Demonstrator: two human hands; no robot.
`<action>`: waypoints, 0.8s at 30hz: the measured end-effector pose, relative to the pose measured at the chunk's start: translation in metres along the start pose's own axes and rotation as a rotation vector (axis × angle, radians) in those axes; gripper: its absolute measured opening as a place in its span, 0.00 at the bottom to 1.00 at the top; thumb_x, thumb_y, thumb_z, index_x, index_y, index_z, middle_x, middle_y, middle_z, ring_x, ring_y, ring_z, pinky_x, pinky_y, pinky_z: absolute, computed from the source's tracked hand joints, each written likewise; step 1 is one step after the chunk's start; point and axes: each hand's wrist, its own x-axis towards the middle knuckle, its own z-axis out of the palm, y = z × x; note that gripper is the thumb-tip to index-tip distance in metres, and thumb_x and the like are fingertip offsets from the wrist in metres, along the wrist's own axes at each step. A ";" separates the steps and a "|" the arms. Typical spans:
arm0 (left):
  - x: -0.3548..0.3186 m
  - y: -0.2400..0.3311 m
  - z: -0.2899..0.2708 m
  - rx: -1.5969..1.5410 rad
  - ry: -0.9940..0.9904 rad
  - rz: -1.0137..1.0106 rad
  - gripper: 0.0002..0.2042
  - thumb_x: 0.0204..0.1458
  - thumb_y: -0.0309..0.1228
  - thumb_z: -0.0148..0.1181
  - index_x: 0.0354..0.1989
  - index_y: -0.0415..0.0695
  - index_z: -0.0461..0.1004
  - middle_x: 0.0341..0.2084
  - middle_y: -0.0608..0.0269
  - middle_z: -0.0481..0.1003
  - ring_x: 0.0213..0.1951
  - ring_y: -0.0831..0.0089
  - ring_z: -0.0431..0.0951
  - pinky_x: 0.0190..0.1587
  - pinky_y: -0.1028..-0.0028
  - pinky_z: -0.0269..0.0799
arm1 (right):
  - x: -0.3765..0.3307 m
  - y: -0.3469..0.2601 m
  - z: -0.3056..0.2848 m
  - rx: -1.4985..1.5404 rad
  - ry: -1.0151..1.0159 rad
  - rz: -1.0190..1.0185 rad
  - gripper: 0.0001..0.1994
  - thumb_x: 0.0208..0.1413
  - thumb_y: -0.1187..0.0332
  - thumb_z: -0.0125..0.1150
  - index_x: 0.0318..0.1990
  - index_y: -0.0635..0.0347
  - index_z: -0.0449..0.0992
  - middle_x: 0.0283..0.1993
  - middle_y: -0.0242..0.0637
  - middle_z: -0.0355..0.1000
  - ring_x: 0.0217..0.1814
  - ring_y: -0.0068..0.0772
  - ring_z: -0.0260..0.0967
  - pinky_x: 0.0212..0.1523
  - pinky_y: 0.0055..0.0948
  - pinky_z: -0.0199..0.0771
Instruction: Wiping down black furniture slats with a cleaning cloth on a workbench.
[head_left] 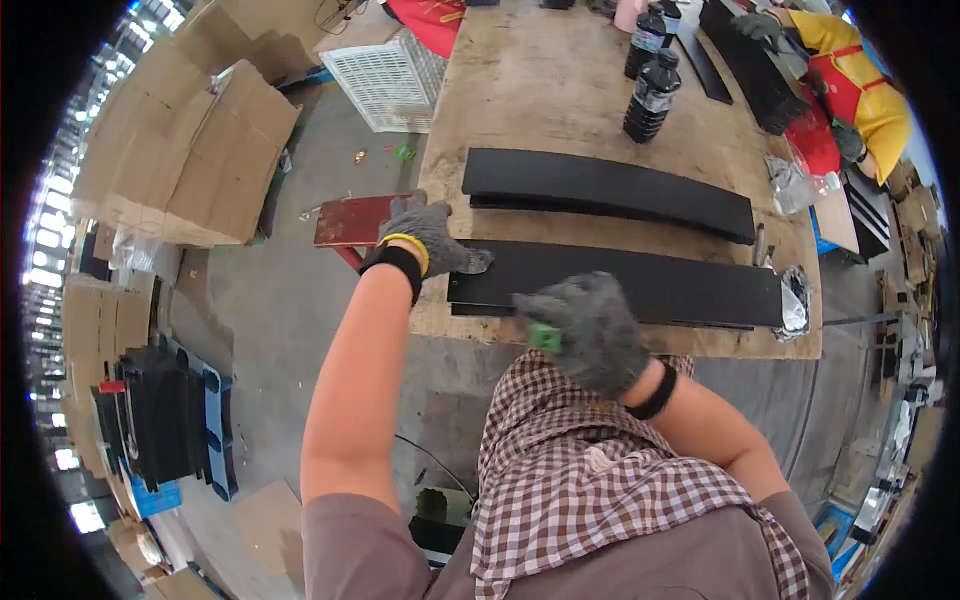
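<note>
My left hand [425,235], in a grey glove with a yellow cuff edge, rests at the left end of a long black panel [620,278]. Its thumb lies on the panel's top and its fingers stretch away, apart. Over the panel's near edge, my right hand [592,335], also gloved in grey, is closed and slightly blurred. A small green object [545,338] shows from that fist; its kind is unclear. Another strip lies under the near panel, its edge just visible. Farther back, a second stack of long black panels [605,188] lies roughly parallel on the wooden table [540,90].
Dark bottles [652,98] stand toward the back. Crumpled clear plastic [793,300] lies by the panel's right end. At the far right a person in yellow and red [850,85] handles black pieces. A red stool [350,220], white crate [380,80] and cardboard boxes [190,150] are left.
</note>
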 end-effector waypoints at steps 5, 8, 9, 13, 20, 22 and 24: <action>0.013 0.003 -0.009 0.040 -0.090 -0.023 0.55 0.34 0.60 0.80 0.73 0.49 0.65 0.75 0.46 0.55 0.76 0.46 0.52 0.76 0.54 0.55 | 0.058 -0.013 0.084 -0.045 0.065 -0.206 0.17 0.51 0.62 0.66 0.50 0.44 0.81 0.42 0.33 0.79 0.51 0.42 0.76 0.55 0.46 0.71; 0.010 0.002 -0.013 0.101 -0.110 -0.024 0.54 0.36 0.58 0.80 0.74 0.50 0.63 0.77 0.47 0.52 0.77 0.47 0.50 0.76 0.53 0.56 | 0.061 -0.015 0.102 0.015 0.037 -0.137 0.15 0.50 0.60 0.66 0.47 0.45 0.82 0.41 0.34 0.78 0.51 0.43 0.75 0.55 0.48 0.71; 0.007 0.005 -0.012 0.054 -0.102 -0.040 0.55 0.36 0.57 0.79 0.75 0.51 0.61 0.78 0.50 0.48 0.78 0.48 0.47 0.75 0.52 0.56 | 0.058 -0.015 0.099 -0.007 0.000 -0.117 0.15 0.49 0.60 0.66 0.46 0.45 0.82 0.40 0.34 0.78 0.51 0.43 0.75 0.55 0.48 0.70; 0.002 0.005 -0.013 0.003 -0.088 0.011 0.54 0.36 0.60 0.78 0.72 0.46 0.65 0.75 0.48 0.57 0.75 0.49 0.56 0.74 0.56 0.59 | 0.010 0.001 0.005 -0.189 -0.121 -0.080 0.16 0.46 0.57 0.68 0.43 0.45 0.82 0.38 0.32 0.78 0.49 0.42 0.75 0.54 0.48 0.69; 0.027 -0.013 0.001 -0.036 -0.128 0.161 0.48 0.36 0.63 0.77 0.64 0.44 0.75 0.61 0.48 0.76 0.62 0.55 0.76 0.64 0.62 0.70 | -0.003 0.005 -0.007 -0.145 -0.032 -0.089 0.13 0.50 0.59 0.64 0.44 0.42 0.83 0.34 0.31 0.75 0.44 0.40 0.72 0.51 0.45 0.69; 0.012 -0.005 -0.014 -0.078 -0.177 0.091 0.43 0.38 0.57 0.78 0.62 0.44 0.77 0.60 0.51 0.77 0.60 0.56 0.78 0.62 0.62 0.73 | 0.001 0.008 0.012 -0.292 0.061 -0.126 0.16 0.51 0.60 0.63 0.49 0.42 0.82 0.36 0.30 0.75 0.43 0.40 0.72 0.52 0.45 0.68; 0.015 -0.018 -0.002 -0.043 -0.109 0.129 0.45 0.38 0.59 0.77 0.62 0.40 0.76 0.61 0.48 0.76 0.64 0.52 0.75 0.67 0.62 0.68 | -0.010 0.020 -0.002 -0.236 -0.034 -0.068 0.18 0.51 0.61 0.63 0.51 0.43 0.81 0.37 0.30 0.75 0.44 0.40 0.72 0.55 0.46 0.69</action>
